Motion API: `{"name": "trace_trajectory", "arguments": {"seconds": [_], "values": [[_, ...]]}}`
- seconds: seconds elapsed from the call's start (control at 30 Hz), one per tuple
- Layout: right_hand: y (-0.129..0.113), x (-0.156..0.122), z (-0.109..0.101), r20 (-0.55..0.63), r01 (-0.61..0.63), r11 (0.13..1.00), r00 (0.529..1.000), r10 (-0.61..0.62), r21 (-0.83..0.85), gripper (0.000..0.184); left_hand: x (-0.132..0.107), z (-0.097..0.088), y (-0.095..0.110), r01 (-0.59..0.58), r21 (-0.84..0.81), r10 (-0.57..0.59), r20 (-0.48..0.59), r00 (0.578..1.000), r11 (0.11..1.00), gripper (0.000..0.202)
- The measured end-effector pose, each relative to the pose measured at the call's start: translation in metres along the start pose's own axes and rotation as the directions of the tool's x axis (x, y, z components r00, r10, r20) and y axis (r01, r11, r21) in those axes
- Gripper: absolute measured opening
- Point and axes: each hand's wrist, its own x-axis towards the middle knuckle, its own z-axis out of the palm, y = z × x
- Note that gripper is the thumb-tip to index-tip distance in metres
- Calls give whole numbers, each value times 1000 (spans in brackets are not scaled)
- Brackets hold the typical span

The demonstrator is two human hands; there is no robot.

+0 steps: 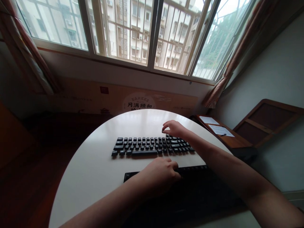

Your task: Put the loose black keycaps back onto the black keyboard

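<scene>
Loose black keycaps (pixel 142 147) lie in keyboard-like rows on the round white table (pixel 80 177). Above their back row, my right hand (pixel 174 128) pinches a small dark keycap (pixel 162 131) between thumb and fingertips. A black keyboard (pixel 130 175) lies nearer to me; its dark body runs below both forearms. My left hand (pixel 160 171) is over its far edge, fingers curled in and thumb close to them. Whatever is between those fingertips is hidden. My right forearm covers the right end of the keycap rows.
Beyond the table's curved far edge is a long printed box or panel (pixel 114 98) below a barred window (pixel 123 34). To the right, a brown wooden surface (pixel 237 143) holds papers (pixel 220 130) and a small dark object (pixel 223 135). Curtains (pixel 28 53) hang at both sides.
</scene>
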Motion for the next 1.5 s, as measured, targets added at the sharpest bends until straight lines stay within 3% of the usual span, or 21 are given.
{"name": "trace_trajectory", "arguments": {"seconds": [0.1,0.2,0.33,0.47,0.8,1.03,1.5], "values": [[-6,-31,-12,-111,52,995,993,-43,84,6,0,-3,-5,-4,11,4,16,1000,1000,16],[-12,-80,-25,-149,84,983,987,-60,161,11,0,-5,-11,36,20,-37,31,999,999,18],[-16,-146,-33,-137,106,956,988,-70,273,13,1,-5,-16,106,16,-107,39,994,994,21],[-19,-179,-29,-48,96,927,995,-84,362,13,3,-1,-17,188,9,-188,45,981,982,22],[-39,-183,-24,132,130,959,977,-167,251,16,4,6,-18,301,47,-303,57,951,953,11],[-43,-187,-18,140,135,979,978,-157,152,14,7,5,-19,312,-3,-310,121,943,950,24],[-60,-184,-12,169,87,996,982,-81,-29,19,6,7,-18,275,28,-277,89,957,961,25]]}}
